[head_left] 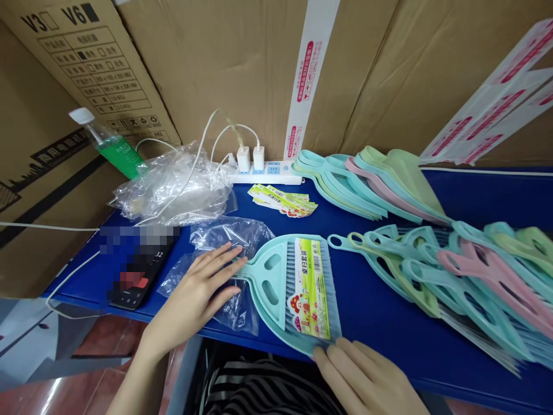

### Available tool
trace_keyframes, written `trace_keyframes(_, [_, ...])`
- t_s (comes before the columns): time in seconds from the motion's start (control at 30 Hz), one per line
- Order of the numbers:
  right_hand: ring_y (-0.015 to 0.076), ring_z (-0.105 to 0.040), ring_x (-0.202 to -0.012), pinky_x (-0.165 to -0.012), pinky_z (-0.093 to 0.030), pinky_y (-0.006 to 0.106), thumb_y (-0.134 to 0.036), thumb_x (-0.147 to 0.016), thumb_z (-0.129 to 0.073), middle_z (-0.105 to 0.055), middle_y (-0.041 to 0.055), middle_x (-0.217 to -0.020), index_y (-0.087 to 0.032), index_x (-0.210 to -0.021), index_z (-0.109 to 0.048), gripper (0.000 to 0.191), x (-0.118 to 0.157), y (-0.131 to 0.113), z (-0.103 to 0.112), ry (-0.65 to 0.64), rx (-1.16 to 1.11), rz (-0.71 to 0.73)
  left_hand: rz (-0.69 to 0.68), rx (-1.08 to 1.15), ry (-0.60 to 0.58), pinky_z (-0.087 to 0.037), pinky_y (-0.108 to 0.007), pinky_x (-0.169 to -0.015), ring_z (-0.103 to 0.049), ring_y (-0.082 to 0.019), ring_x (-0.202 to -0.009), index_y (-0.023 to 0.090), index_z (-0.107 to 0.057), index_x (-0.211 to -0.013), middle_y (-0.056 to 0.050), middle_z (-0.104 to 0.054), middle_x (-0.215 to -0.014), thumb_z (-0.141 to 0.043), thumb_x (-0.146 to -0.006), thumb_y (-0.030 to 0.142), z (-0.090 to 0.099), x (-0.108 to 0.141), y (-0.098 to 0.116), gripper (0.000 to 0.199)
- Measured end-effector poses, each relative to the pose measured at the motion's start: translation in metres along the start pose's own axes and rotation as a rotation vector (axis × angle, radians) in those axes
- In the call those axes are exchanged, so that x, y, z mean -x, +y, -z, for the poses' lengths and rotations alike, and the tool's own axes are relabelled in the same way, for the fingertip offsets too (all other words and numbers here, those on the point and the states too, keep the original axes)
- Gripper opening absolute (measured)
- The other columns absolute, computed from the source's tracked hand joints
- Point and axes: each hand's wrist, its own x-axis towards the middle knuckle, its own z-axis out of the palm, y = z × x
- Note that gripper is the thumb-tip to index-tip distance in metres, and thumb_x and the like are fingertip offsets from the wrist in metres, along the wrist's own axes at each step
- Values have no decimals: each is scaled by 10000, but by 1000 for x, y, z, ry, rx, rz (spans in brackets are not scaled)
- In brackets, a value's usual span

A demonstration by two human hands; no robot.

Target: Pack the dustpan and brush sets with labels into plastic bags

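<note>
A mint-green dustpan (298, 344) lies at the table's front edge with a matching hand brush (276, 288) nested in it. Across the grey-blue bristles rests a printed label card (314, 291). My left hand (205, 285) lies with fingers outstretched over a clear plastic bag (233, 230), its fingertips touching the handle end of the set. At the dustpan's near right corner, the fingers of my right hand (363, 374) are curled over the edge; the thumb is hidden.
Right of the set lie several brushes (475, 265), with stacked dustpans (415, 173) behind. Label cards (283, 200) sit before a power strip (272, 173). Plastic bags (177, 184), a green bottle (116, 150) and a phone (147, 271) occupy the left. Cardboard boxes (242, 69) wall the back.
</note>
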Motion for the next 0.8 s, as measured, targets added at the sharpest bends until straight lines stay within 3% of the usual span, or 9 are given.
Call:
trace_keyframes(0.17, [133,-550,-580,-554,-435,270,-16,-951,-302,-582,10,-603,-145,-784,-657,413,-1,6,-3,33,-25,23,-28,-54,-9,-369,-483,-1125,-396,-253,-1387,197,-331,-1475,-102,-475,-1469,-455,-975,436,4,2,8,568])
trace_keyframes(0.3, [134,-550,-587,-546,-440,269,-32,-960,-278,-579,19,-625,-145,-799,-662,431,-5,6,2,-4,-49,26,36,-89,88,-443,-484,-1046,-453,-273,-1319,199,-431,-1399,-118,-493,-1437,-452,-975,287,1,-1,20,434])
trace_keyframes(0.43, [142,-551,-619,-535,-435,264,-47,-963,-274,-577,31,-635,-133,-815,-672,434,-12,5,5,0,-92,13,121,-89,202,-546,-417,-838,-582,-248,-998,188,-543,-1297,-116,-603,-1088,-444,-941,177,-7,-6,32,370])
trace_keyframes(0.53, [133,-497,-572,-492,-391,266,-31,-955,-279,-543,20,-602,-134,-768,-661,438,-14,3,2,40,-109,9,139,8,207,-560,-336,-749,-598,-188,-823,206,-496,-1356,-61,-571,-925,-397,-933,119,-13,-8,37,443])
trace_keyframes(0.8, [130,-463,-559,-482,-355,275,-26,-967,-273,-552,14,-606,-150,-698,-628,462,-22,-1,-6,52,-167,-15,207,371,164,-534,-241,-649,-572,-122,-702,263,-480,-1392,1,-533,-828,-410,-932,132,-12,-18,55,484])
